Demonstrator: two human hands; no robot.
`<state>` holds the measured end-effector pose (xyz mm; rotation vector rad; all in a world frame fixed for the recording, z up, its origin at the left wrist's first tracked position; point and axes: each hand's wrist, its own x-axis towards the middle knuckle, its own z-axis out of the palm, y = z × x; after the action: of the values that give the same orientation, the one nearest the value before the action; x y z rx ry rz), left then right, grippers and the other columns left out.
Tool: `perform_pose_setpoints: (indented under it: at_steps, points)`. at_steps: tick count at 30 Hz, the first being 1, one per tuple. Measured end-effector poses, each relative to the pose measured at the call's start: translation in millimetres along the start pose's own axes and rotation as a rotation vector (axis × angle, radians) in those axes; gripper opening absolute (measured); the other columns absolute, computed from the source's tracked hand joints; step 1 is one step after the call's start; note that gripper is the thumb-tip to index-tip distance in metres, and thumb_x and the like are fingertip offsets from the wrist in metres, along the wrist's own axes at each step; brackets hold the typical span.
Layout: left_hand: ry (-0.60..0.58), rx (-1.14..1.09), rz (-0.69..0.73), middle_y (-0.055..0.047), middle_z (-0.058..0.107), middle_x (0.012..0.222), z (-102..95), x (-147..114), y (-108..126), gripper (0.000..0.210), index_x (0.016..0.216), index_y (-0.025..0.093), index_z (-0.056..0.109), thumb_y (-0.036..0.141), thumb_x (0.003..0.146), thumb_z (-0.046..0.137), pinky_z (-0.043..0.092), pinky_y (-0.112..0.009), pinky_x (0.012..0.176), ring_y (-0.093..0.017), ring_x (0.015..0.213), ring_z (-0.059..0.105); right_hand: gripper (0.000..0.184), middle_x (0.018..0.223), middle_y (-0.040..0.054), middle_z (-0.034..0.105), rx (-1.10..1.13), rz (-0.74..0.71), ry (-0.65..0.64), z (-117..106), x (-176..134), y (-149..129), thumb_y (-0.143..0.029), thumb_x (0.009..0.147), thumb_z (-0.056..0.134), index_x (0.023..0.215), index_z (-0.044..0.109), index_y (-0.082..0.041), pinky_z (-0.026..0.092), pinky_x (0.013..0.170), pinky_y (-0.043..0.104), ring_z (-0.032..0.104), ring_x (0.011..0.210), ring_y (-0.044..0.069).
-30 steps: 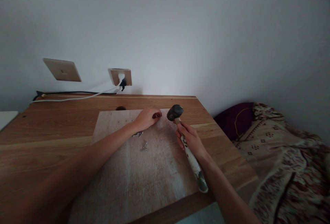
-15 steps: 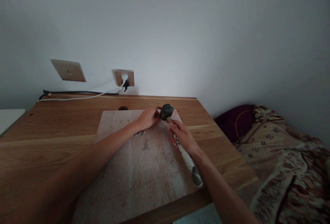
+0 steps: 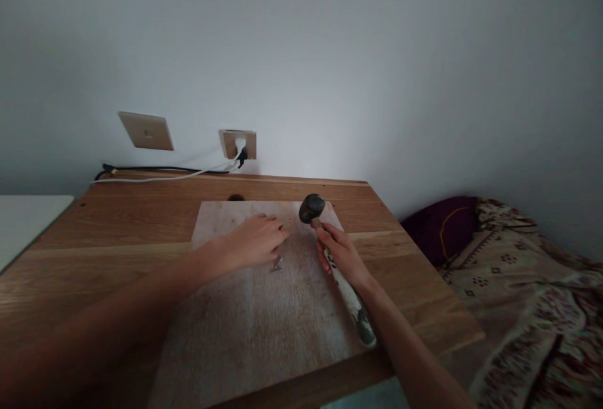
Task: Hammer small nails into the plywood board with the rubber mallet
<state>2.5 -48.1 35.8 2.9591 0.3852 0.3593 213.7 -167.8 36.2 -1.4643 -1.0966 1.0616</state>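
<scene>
Left hand [image 3: 257, 240] moved nearer; mallet [image 3: 342, 284] slants diagonally (head far-left).

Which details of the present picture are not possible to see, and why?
All in the head view:
Left hand: its palm side is hidden by its own back, so anything held is unclear.
Hammer handle: partly covered by the right hand.
Metal pieces: too small to tell nails from screws.
White slab: cut off by the left edge.
Bedding: cut off by the right edge.

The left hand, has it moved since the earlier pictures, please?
Yes: relative to the pale rectangular wooden board, the left hand moved leftward and toward the near edge.
</scene>
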Motion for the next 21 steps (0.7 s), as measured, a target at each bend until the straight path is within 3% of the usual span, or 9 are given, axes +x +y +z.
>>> perform_pose_setpoints:
  at_steps: [5,10,13,17,21]
  points:
    - [0.015,-0.134,-0.008,-0.007,0.073,0.087,2.4,13,-4,0.012,0.087,0.019,0.072,0.009,0.086,0.065,0.053,-0.035,0.081,-0.024,0.084,0.071,0.044,0.059,-0.0074,0.053,0.017,0.007,-0.017,-1,-5,0,-0.066,0.084,0.067,0.085,0.058,-0.023,0.032,0.029,0.023,0.045,0.033,0.009]
    - [0.271,-0.489,-0.187,-0.004,0.076,0.090,11.9,44,-28,0.025,0.099,0.018,0.077,0.005,0.085,0.062,0.055,-0.028,0.077,-0.017,0.082,0.072,0.049,0.060,-0.0084,0.053,0.079,0.014,0.045,-3,-7,-4,-0.068,0.079,0.070,0.097,0.061,-0.022,0.033,0.030,0.023,0.043,0.034,0.009]
    - [0.328,-0.542,-0.274,-0.005,0.076,0.097,28.4,57,-38,0.032,0.097,0.016,0.078,-0.001,0.076,0.064,0.057,-0.027,0.076,-0.015,0.075,0.072,0.053,0.059,-0.0091,0.050,0.153,0.015,0.070,-1,5,-7,-0.068,0.075,0.073,0.098,0.062,-0.022,0.031,0.030,0.024,0.041,0.034,0.009]
    - [0.381,-0.569,-0.282,-0.010,0.075,0.112,42.2,55,-41,0.016,0.088,0.016,0.079,0.005,0.079,0.070,0.060,-0.033,0.084,-0.018,0.086,0.073,0.061,0.057,-0.0100,0.048,0.264,-0.001,0.089,5,28,-9,-0.071,0.066,0.077,0.099,0.062,-0.021,0.030,0.031,0.024,0.041,0.033,0.009]
    - [0.396,-0.561,-0.233,-0.008,0.076,0.100,42.0,47,-40,0.015,0.088,0.016,0.078,0.007,0.084,0.067,0.060,-0.032,0.085,-0.019,0.091,0.073,0.063,0.057,-0.0097,0.049,0.287,-0.005,0.106,9,40,-2,-0.073,0.064,0.078,0.097,0.062,-0.022,0.031,0.032,0.025,0.042,0.034,0.009]
